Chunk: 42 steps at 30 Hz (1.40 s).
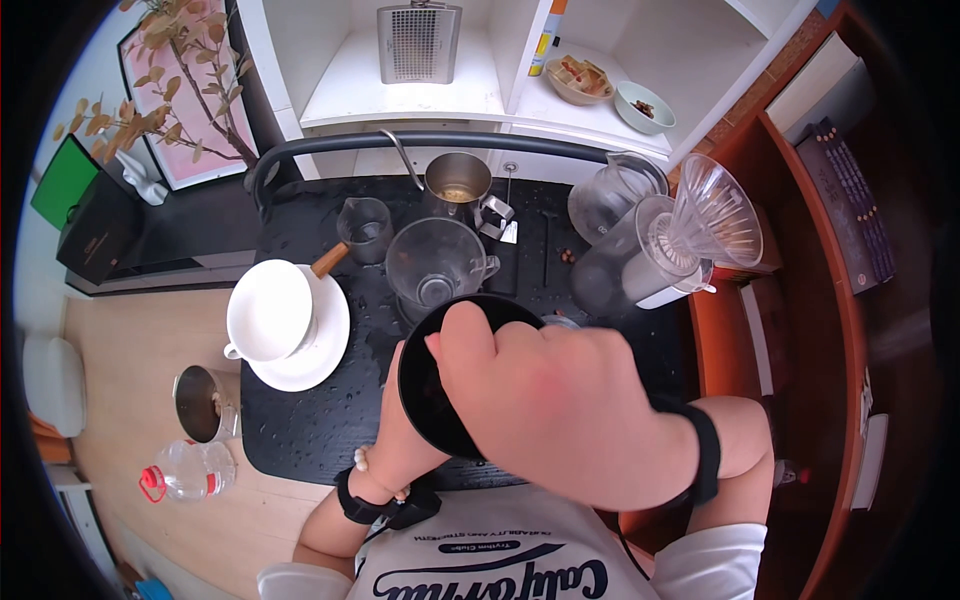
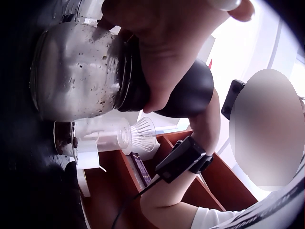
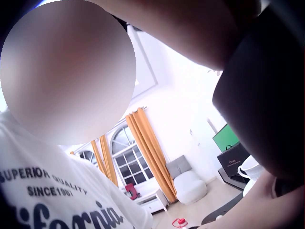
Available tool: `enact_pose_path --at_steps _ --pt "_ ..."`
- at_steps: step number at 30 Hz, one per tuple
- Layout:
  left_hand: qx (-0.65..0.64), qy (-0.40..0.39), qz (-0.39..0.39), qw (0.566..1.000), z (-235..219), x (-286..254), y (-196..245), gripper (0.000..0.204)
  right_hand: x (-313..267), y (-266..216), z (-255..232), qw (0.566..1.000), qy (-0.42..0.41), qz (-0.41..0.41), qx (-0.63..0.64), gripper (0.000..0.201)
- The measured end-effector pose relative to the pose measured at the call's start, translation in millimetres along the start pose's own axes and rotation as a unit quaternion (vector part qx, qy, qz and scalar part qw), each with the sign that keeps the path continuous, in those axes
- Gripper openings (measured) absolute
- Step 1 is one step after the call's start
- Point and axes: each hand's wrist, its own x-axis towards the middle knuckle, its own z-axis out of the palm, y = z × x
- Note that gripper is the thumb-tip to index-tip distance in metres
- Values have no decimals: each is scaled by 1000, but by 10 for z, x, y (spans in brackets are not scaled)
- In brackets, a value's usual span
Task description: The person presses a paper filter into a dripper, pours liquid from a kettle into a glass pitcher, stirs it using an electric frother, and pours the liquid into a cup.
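Note:
A black round-topped grinder stands at the table's near edge. My left hand wraps round its side; in the left wrist view this hand grips the black neck between a clear glass jar with brown specks and the black upper part. From above, my right hand lies over the grinder's open top with fingers curled; what the fingertips grip is hidden. The black part fills the right side of the right wrist view, with a hand below it.
Beyond the grinder stand a glass cup, a small glass pitcher and a steel kettle. To the left sits a white cup on a saucer. At right are a glass carafe and a clear ribbed dripper.

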Motion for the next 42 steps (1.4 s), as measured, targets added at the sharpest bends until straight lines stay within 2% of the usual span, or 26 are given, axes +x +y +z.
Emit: enact_pose_path --at_steps 2,3,4,6,7,8,10,11,12,14,15,16,18,22,24,26,27,29,32,34,36,37,38,39,40,42 --pt "-123 -51 -87 987 -86 12 0 63 56 213 -28 978 12 -120 168 26" --pt "-186 -76 -129 971 -131 32 -2 65 80 291 -63 969 -6 -171 177 21" --pt "-249 -99 -171 948 -175 48 2 66 111 340 -48 969 -6 -175 176 21" --pt "-369 -143 -254 883 -281 72 27 69 181 422 35 911 127 -343 189 13" --pt "-378 -181 -285 862 -402 132 101 71 237 487 79 887 175 -404 141 9" --pt "-377 -178 -285 863 -412 125 59 71 302 515 134 885 177 -406 142 9" --pt "-310 -206 -97 923 -431 133 -55 72 423 541 208 782 253 -551 145 7" --pt "-341 -292 -226 864 -553 208 -80 75 467 526 214 757 248 -583 162 12" --pt "-340 -290 -226 866 -546 252 -111 75 492 530 200 755 250 -584 162 12" --pt "-334 -338 -126 871 -473 323 -180 77 575 494 66 716 201 -656 124 18" --pt "-294 -338 -49 893 -452 368 -166 74 586 448 93 711 222 -653 136 23" --pt "-293 -339 -49 893 -435 370 -168 74 557 428 125 711 223 -653 136 23" --pt "-282 -294 -40 912 -363 302 -200 72 476 395 180 777 126 -552 275 22" --pt "-261 -201 -23 944 -203 71 -250 70 362 406 187 811 115 -506 270 21" --pt "-240 -165 -35 956 -132 16 -207 64 243 378 185 874 108 -391 269 19" --pt "-119 -124 36 985 -86 -30 -196 59 108 315 142 899 100 -348 246 19" --pt "-173 -61 19 983 -10 -51 -162 55 35 280 135 930 91 -291 205 18" --pt "-168 -63 12 984 13 -37 -136 55 -11 249 76 969 61 -208 120 16" --pt "-155 -62 -8 986 25 5 -74 55 -31 209 -54 990 3 -142 19 14" --pt "-141 -61 -17 988 0 57 -53 56 22 305 -2 986 -10 -164 39 12" --pt "-124 -99 14 987 -105 115 -85 61 90 413 79 940 94 -309 113 13" --pt "-171 -126 -4 977 -184 156 -10 63 125 439 93 917 146 -349 128 15" --pt "-219 -153 -24 963 -228 171 29 65 153 470 96 916 146 -351 128 15" --pt "-283 -191 -46 939 -146 155 -184 69 171 502 98 892 173 -396 130 17" --pt "-284 -191 -46 939 -167 161 -153 69 170 521 103 866 199 -439 132 19" --pt "-288 -234 -91 924 -244 219 -74 70 176 472 180 863 211 -445 115 19"
